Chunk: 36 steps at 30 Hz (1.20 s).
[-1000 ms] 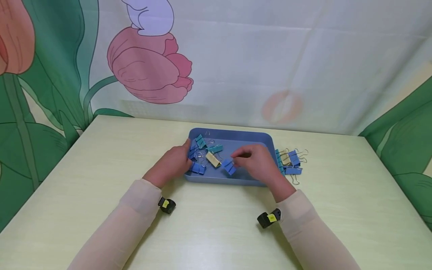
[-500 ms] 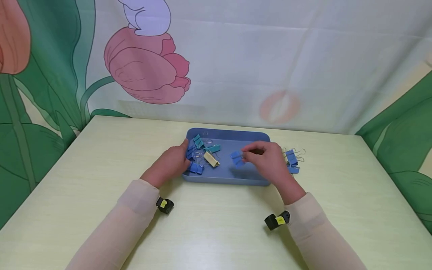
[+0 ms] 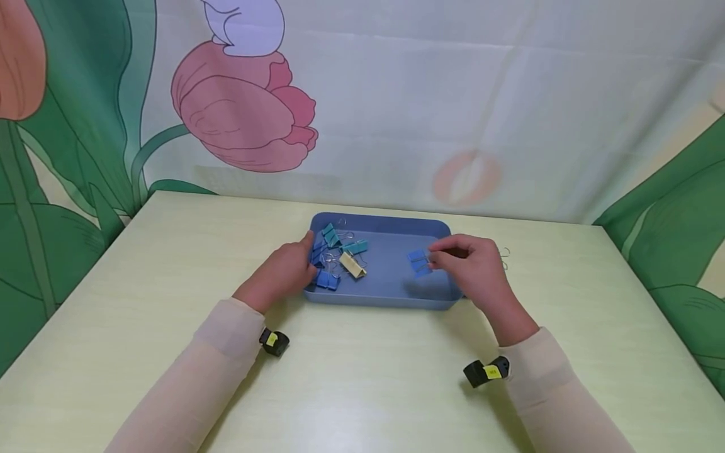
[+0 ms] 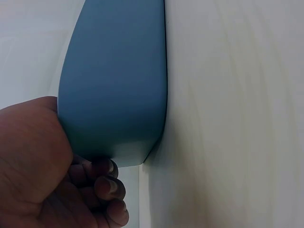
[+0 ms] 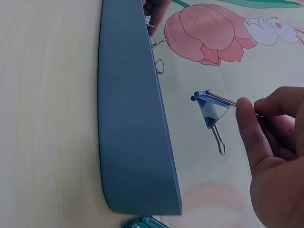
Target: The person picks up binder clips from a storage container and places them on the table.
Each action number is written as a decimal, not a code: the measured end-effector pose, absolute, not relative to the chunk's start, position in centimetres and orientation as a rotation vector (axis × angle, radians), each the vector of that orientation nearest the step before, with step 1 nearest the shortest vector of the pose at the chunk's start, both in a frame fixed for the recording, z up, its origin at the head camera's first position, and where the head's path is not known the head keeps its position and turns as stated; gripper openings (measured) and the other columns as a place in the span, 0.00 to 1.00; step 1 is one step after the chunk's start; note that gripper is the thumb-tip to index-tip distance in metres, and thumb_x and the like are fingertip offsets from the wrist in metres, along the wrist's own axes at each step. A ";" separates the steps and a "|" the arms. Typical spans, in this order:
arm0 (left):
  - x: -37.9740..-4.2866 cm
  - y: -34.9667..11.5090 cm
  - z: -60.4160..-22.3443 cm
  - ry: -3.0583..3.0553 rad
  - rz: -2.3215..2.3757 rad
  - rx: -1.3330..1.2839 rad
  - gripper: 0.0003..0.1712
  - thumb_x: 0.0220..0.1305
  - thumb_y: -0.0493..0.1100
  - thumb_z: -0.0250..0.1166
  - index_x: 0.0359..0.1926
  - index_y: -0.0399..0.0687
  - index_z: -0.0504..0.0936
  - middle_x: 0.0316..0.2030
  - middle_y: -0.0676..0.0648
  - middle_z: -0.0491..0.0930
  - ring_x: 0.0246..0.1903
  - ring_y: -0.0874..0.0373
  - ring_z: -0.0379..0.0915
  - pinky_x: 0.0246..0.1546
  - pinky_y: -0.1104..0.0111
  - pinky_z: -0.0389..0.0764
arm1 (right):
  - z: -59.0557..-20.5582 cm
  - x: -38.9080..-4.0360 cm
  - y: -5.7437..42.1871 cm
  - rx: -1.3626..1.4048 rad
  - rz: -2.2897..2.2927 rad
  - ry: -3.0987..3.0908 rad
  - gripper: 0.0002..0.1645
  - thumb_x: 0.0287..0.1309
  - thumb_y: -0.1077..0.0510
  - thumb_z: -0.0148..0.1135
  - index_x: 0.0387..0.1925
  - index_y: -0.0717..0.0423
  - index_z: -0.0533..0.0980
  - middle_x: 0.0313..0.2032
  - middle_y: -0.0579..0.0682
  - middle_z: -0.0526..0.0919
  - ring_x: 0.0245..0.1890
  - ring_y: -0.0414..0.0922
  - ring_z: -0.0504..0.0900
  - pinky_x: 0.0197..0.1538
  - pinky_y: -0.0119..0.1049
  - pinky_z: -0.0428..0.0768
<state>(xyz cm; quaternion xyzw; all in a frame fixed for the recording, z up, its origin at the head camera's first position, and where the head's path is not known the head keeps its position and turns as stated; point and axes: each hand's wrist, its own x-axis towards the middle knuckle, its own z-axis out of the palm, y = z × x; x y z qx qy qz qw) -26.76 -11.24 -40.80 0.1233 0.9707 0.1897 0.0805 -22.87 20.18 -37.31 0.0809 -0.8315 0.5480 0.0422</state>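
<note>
My right hand [image 3: 478,267] pinches a blue binder clip [image 3: 419,263] by one wire handle, above the right half of the blue tray [image 3: 385,302]. In the right wrist view the clip [image 5: 211,111] hangs between thumb and forefinger, its other handle pointing down. At the tray's left end my left hand [image 3: 283,267] grips the wall, with curled fingers [image 4: 110,187] at the tray's outer side in the left wrist view. Inside the tray's left part lie several clips: a cream clip [image 3: 353,265], a teal clip [image 3: 354,246], another teal clip [image 3: 331,235] and a blue clip [image 3: 327,280].
Right of the tray, wire handles [image 3: 505,258] of clips on the table show past my right hand, which hides the rest. A teal clip [image 5: 145,222] lies by the tray's end. The pale table [image 3: 362,377] meets a printed cloth [image 3: 368,113] at the back.
My right hand has carried the blue binder clip rightward and up, away from the other clips in the tray. The left hand keeps its place on the tray.
</note>
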 end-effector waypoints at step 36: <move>-27.0 -11.3 -41.1 2.900 0.590 0.365 0.41 0.67 0.39 0.51 0.74 0.32 0.44 0.69 0.34 0.64 0.40 0.49 0.71 0.42 0.62 0.72 | -36.8 -20.8 26.8 0.243 1.821 -2.398 0.11 0.58 0.63 0.64 0.38 0.69 0.82 0.32 0.44 0.86 0.29 0.37 0.87 0.42 0.29 0.82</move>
